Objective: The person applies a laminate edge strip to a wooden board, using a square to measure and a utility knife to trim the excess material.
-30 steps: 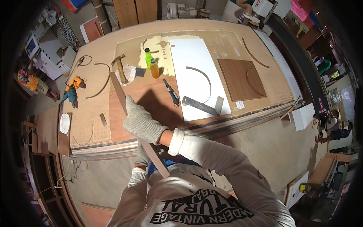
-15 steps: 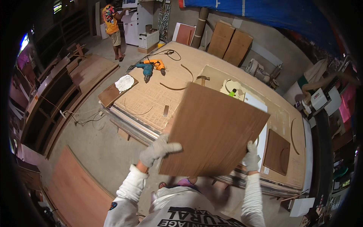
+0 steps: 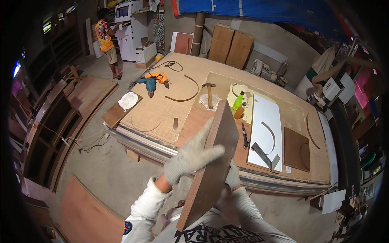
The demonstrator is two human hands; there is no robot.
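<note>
A brown wood-grain panel stands tilted nearly on edge in front of me, its long narrow edge turned up toward me. My left hand, in a pale knit glove, grips it from the left, thumb across the edge and fingers stretched along the side. My right hand, gloved too, holds the panel's far right side; part of it is hidden behind the board. Past the panel on the worktable lie a hammer, a green bottle, an amber bottle and a dark-handled knife.
A white board carries a curved strip and a dark flat piece; beside it lies another brown panel. Teal and orange drills rest at the far left. One person stands near a white machine. A curved board lies lower left.
The panel has turned from broad face toward me to nearly edge-on, swinging closer to my body. My right hand came inward with it, uncovering the bottles, knife and white board.
</note>
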